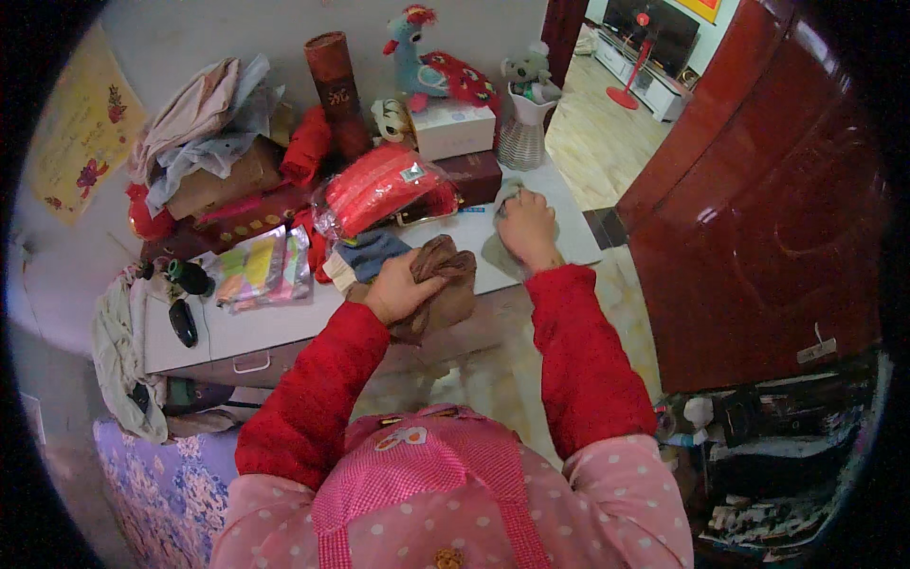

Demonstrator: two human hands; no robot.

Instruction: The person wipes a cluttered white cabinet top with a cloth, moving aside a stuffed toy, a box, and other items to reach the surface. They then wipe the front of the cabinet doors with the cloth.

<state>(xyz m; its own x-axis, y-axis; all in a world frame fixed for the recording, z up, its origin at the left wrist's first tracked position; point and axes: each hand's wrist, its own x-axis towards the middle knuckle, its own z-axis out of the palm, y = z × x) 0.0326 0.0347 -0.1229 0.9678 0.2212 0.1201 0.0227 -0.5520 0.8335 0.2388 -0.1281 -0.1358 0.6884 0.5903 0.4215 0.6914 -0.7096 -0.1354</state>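
Note:
My left hand [399, 288] grips a bunched brown thin cloth [448, 281] over the front edge of a white tabletop [245, 338]. Just behind that hand lie a folded blue cloth [373, 254] and a cream-coloured piece of fabric [340, 272]. Near the table's right end, my right hand [527, 226] presses on a grey-green cloth [501, 254], its fingers curled over the upper part. Part of that cloth spreads flat below the hand on the tabletop.
Behind my hands sit a red plastic-wrapped pack [387, 188], a white box [455, 131] under a plush bird [434, 71], and a white woven vase [522, 135]. Flat colourful packets [259, 267] and a black mouse-shaped object [183, 322] lie left. A dark red wooden door [753, 227] stands right.

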